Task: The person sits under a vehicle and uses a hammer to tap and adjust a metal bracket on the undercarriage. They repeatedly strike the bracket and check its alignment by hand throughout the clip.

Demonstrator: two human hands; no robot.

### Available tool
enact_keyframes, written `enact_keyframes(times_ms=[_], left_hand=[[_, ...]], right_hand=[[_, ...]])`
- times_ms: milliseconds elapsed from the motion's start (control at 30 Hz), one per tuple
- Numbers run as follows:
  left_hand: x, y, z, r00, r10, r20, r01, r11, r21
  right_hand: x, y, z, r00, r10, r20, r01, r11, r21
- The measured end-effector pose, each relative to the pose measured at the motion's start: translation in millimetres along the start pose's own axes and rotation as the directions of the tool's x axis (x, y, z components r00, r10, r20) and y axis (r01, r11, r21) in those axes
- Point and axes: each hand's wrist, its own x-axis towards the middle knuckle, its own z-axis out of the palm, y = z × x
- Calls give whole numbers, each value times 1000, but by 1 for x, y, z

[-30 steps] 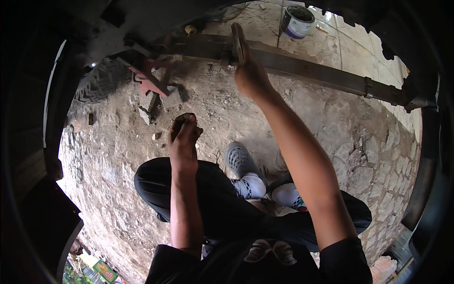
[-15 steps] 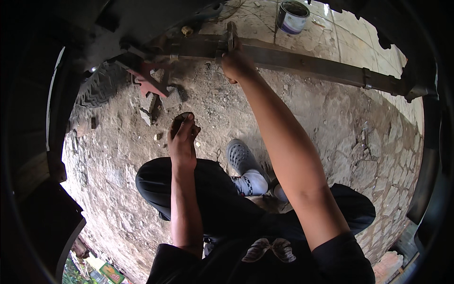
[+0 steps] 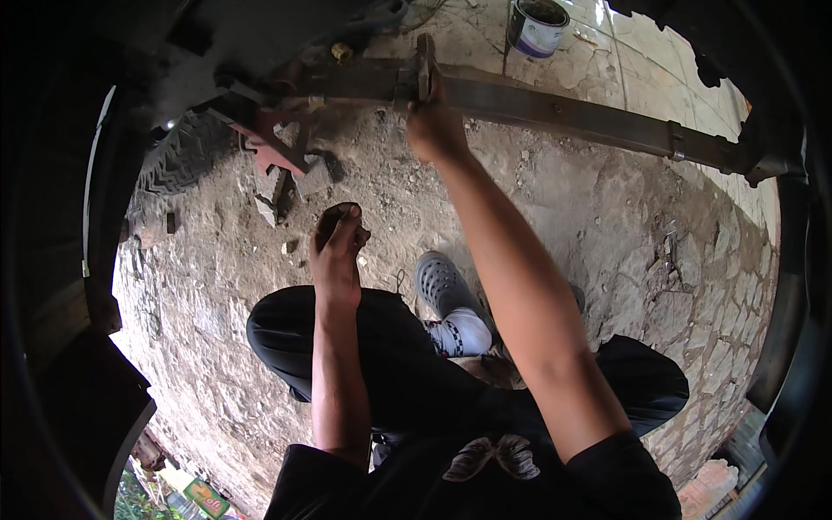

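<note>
My right hand [image 3: 435, 130] reaches far forward, with its fingers closed round a narrow, dark, brownish upright thing [image 3: 425, 65] whose exact kind I cannot make out. That thing stands against the long dark metal bar [image 3: 537, 110], which runs across the far side. Lower and to the left, my left hand [image 3: 336, 251] hovers above the dirt floor near my left knee. Its fingers curl round a dark, curved piece [image 3: 327, 224], partly hidden by the hand and too dim to name.
A red metal stand [image 3: 270, 147] rests by grey blocks [image 3: 314, 176] at left, near a treaded tyre [image 3: 178, 160]. Beyond the bar sits a paint can [image 3: 537, 30] on pale tiles. My grey clog [image 3: 440, 282] is on the rough stone floor. Dark metal parts frame both sides.
My right hand and the thing in it have shifted slightly at the bar, the forearm moving a little left. My left hand has barely moved.
</note>
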Motion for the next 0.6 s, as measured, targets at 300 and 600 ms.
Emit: enact_keyframes(times_ms=[300, 600], left_hand=[[-1, 3, -1, 1000, 23, 0, -23, 999, 32], [10, -7, -11, 997, -22, 70, 14, 992, 122]], right_hand=[[-85, 9, 3, 1000, 10, 7, -9, 998, -55], [-18, 8, 9, 991, -57, -120, 56, 998, -13]])
